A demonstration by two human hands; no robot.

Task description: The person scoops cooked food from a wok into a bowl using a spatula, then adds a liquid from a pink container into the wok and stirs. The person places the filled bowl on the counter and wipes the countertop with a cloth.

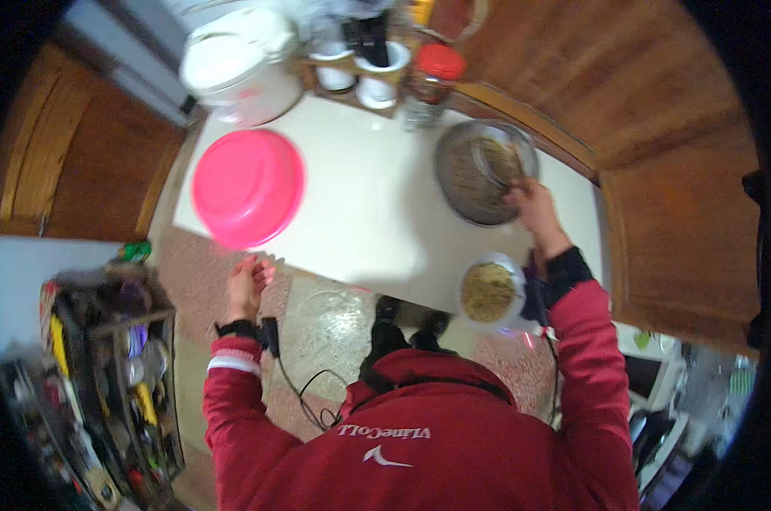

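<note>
My right hand (533,207) is at the near right side of a wide dark grey bowl (452,182). Its fingers are closed on a blurred, pale-rimmed utensil (483,160), perhaps a scoop or small cup, inside the bowl. A brownish mass (481,191) lies in the bowl. Nearer me stands a white bowl (520,281) filled with a yellow-green crumbly food (487,292), at the table's front edge. My left hand (248,284) hangs off the table's front edge, just below an upturned pink plastic basin (248,188). It holds nothing visible, its fingers loosely bent.
A white rice cooker (245,70) stands at the back left of the white table (360,204). Beside it are a wooden rack with white cups (377,89) and a red-lidded jar (430,89). A cable (296,396) lies on the floor; a cluttered shelf (117,383) is at left.
</note>
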